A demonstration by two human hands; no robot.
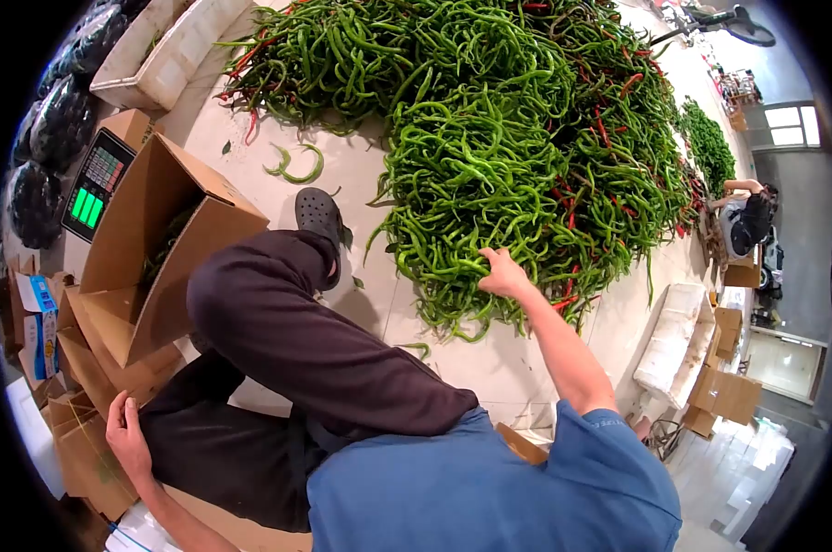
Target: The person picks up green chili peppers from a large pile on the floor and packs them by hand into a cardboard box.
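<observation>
A large heap of long green peppers (471, 175), with some red ones mixed in, lies on the pale floor. My right hand (503, 274) reaches to the heap's near edge, its thumb and index finger close together at a green pepper; the other fingers are curled. At the lower left, my left hand (129, 442) rests beside my dark trouser leg, fingers apart and holding nothing. Nearest to it are cardboard boxes. An open cardboard box (195, 267) with green peppers inside stands tilted to the left of my raised knee.
A scale with a lit green display (88, 204) stands behind the open box. White foam boxes are at the upper left (121, 74) and right (678, 336). Two loose peppers (301, 166) lie near my shoe (319, 221). Another person (752, 216) is at the far right.
</observation>
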